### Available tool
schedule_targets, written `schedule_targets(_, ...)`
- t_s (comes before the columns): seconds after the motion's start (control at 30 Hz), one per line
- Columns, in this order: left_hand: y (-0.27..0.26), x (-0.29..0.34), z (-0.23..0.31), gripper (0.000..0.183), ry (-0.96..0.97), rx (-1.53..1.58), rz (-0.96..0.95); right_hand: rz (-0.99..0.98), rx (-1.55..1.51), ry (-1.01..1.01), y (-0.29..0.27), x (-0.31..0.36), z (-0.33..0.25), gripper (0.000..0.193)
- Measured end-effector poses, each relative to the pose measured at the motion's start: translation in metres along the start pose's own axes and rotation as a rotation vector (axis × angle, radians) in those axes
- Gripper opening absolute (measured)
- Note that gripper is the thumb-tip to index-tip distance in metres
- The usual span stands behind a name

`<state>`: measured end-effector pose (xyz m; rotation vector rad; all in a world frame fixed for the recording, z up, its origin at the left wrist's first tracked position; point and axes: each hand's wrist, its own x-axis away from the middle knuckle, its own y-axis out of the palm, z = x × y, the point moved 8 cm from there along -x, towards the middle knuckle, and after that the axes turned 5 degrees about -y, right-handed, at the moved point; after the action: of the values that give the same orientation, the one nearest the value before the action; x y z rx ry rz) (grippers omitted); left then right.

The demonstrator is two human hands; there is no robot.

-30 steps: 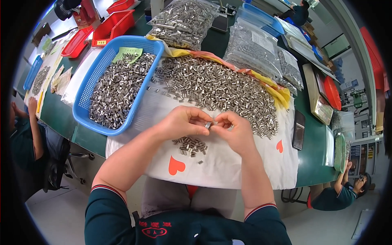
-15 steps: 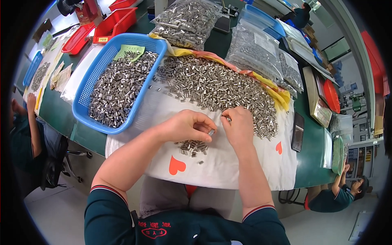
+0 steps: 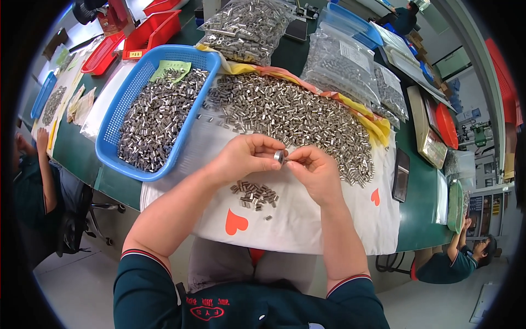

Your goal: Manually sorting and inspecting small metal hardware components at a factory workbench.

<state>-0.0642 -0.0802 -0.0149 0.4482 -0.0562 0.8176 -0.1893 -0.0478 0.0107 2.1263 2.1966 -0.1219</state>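
Observation:
Between the thumb and fingers of my left hand (image 3: 245,157) is a short shiny metal cylinder (image 3: 279,157), its round end turned toward my right hand. My right hand (image 3: 318,171) is closed in a pinch right beside that end, on a small thing mostly hidden by the fingertips. Both hands hover over a white cloth (image 3: 296,230), in front of a wide heap of small metal sleeves (image 3: 290,109). Below my left hand lies a smaller pile of sleeves (image 3: 255,194), with a single sleeve (image 3: 268,218) apart from it.
A blue basket (image 3: 104,134) full of metal pieces stands on the left. Clear bags of parts (image 3: 246,27) sit behind the heap. A yellow cloth edge (image 3: 378,131) borders it. A dark phone (image 3: 401,175) lies to the right. Other people (image 3: 449,263) sit at both sides.
My hands have come together, the right moving left toward the left hand. The cylinder in my left hand has turned and risen, and the small pile shows more fully.

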Motion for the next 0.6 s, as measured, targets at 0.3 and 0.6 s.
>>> schedule_targets(0.3,-0.003,0.0,-0.001,0.034,0.0,-0.032,0.026,0.072,0.593,-0.295,0.015,0.006,-0.036,0.009)
schedule_targets(0.6,0.001,0.005,0.004,0.034,-0.015,-0.126,0.022,-0.06,0.378,-0.046,0.008,0.001,-0.023,0.009)
